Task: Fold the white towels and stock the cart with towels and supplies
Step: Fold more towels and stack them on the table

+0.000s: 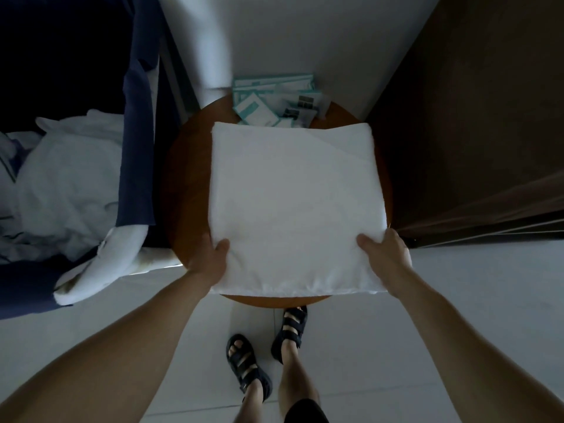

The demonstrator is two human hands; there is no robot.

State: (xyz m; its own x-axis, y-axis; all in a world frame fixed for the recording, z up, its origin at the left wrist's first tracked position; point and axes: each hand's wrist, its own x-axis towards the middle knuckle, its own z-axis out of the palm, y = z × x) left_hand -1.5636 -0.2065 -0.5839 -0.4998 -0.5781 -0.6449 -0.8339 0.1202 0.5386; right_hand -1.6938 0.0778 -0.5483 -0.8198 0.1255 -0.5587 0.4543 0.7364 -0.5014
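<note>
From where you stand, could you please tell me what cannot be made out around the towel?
Head view:
Fingers of the left hand and right hand: hidden under the folded white towel; only thumbs show.
Round wooden table: most of its top covered by the towel.
Teal-and-white packets: near ends hidden behind the towel, print too small to read.
White linen heap: cut off by the left edge.

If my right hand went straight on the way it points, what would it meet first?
The towel: your right hand grips its near corner. Beyond it, probably the packets.
</note>
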